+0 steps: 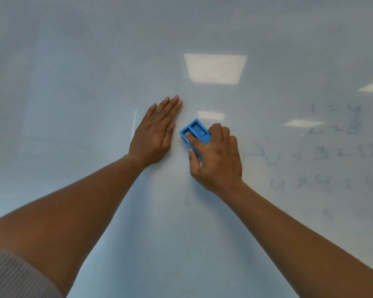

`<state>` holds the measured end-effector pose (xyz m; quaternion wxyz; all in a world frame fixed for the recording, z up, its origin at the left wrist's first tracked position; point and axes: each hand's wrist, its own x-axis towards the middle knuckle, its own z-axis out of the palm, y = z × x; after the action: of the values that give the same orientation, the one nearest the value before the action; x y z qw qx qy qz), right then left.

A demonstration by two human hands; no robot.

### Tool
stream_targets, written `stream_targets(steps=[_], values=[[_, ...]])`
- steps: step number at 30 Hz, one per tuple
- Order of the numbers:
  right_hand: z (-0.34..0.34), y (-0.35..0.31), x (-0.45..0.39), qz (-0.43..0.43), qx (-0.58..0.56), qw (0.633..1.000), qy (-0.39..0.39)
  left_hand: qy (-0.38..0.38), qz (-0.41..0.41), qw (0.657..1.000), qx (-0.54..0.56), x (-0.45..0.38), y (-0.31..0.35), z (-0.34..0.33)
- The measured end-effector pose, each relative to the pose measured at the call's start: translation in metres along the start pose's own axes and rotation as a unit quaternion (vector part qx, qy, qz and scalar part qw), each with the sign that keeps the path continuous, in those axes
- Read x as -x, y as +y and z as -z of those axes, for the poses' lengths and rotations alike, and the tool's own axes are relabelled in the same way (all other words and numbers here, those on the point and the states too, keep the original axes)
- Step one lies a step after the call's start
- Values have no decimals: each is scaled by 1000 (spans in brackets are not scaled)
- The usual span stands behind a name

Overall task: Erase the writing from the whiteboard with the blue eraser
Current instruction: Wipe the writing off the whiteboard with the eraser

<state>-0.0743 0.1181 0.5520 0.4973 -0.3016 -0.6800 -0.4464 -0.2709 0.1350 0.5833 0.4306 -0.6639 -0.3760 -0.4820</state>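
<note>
The whiteboard (95, 72) fills the whole view. My right hand (216, 160) grips the blue eraser (195, 131) and presses it against the board near the centre. Just left of the eraser, my left hand (156, 132) lies flat on the board with its fingers together, holding nothing. Faint blue handwritten sums (340, 147) cover the board to the right of the eraser, several lines of them, smeared and blurred. A very faint mark (186, 198) shows below my right hand.
Ceiling lights reflect on the glossy board as bright rectangles (214, 68) above the hands. A thin pale line (134, 123) runs down the board left of my left hand. A grey ribbed sleeve (13, 276) shows at the bottom left.
</note>
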Motion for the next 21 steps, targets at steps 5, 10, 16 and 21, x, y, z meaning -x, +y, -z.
stream_targets(steps=[5, 10, 16, 21], values=[[6, 12, -31, -108, 3, 994, 33, 4, 16, 1000, 2, 18, -2, 2], [-7, -28, 11, 24, -12, 999, -22, 11, 30, 999, 6, 38, -6, 2], [-3, -12, 20, 64, -7, 998, -24, 3, 38, 999, 3, 58, -10, 4], [2, -6, -24, -85, 20, 996, 3, 12, 58, 998, 0, 60, -6, 3]])
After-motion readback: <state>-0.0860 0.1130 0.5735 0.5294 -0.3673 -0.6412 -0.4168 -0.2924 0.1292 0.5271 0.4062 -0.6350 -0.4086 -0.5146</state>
